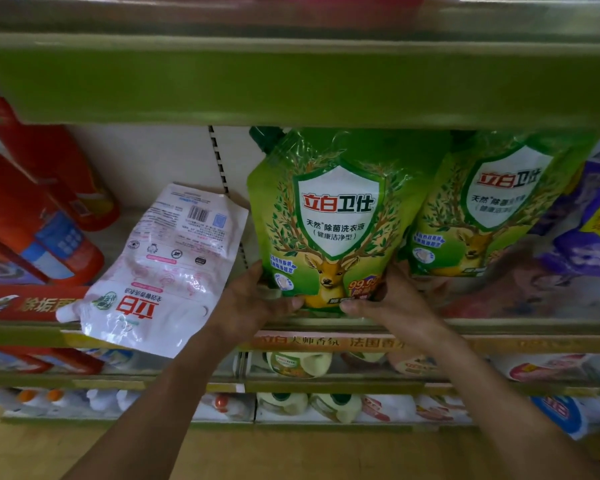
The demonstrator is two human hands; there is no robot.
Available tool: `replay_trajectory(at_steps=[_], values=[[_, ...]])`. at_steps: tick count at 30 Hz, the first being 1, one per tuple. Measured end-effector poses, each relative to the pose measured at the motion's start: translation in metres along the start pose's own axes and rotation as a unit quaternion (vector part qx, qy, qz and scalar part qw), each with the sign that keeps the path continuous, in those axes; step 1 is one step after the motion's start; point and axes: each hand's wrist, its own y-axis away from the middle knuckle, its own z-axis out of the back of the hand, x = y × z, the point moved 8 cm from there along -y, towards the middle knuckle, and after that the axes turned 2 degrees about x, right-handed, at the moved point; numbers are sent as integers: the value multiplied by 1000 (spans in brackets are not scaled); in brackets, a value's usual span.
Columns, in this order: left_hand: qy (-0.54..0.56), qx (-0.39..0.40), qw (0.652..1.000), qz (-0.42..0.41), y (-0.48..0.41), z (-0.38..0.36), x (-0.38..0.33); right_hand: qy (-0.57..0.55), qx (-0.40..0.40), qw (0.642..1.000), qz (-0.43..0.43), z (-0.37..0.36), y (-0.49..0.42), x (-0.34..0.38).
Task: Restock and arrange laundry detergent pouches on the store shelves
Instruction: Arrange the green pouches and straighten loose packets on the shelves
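Store aisle, dim light. Cream back panel (146, 157) with a slotted upright. A green-edged metal shelf (520, 328) runs across the middle of the view, and a deeper green shelf front (291, 84) hangs overhead. The lower tiers (326, 384) carry cream and white bottles (labels too blurred to read).

Left end of the shelf: tall red plastic bottles (39, 216), leaning. Beside them a white plastic refill pouch with red lettering (167, 268) lies flat, barcode side up. Its spout points toward the aisle and its lower end overhangs the shelf rim. Right end: purple packs (589, 233), blurred.

Middle: a green plastic detergent pouch printed with a white shield and a deer (336, 216) stands upright at the shelf front, its dark cap tucked under the overhead shelf. A second green pouch of the same print (492, 202) stands just beside it on the right, touching it.

Left hand (253, 299): clasps the first pouch's lower left corner, thumb across the front bottom edge, fingers curled up along the side.

Right hand (392, 299): clasps the lower right corner, thumb on the front, fingers wrapped in between the two green pouches (tips hidden).
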Motion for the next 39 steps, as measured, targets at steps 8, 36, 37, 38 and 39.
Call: replay_trajectory(at_steps=[8,36,37,38,39], values=[[-3,-15,999,-38,-19,-1,9,-46,-28,999,5,4,-14,-11],[-153,-210,965,-40,-78,6,8,205,-224,952,36,11,-52,4],[-162,-220,961,-43,-80,6,6,207,-236,949,38,12,-53,6],[-168,-230,957,-52,-82,7,4,205,-245,947,40,13,-53,7],[-175,-238,953,-62,-83,7,1,203,-252,945,39,13,-53,7]])
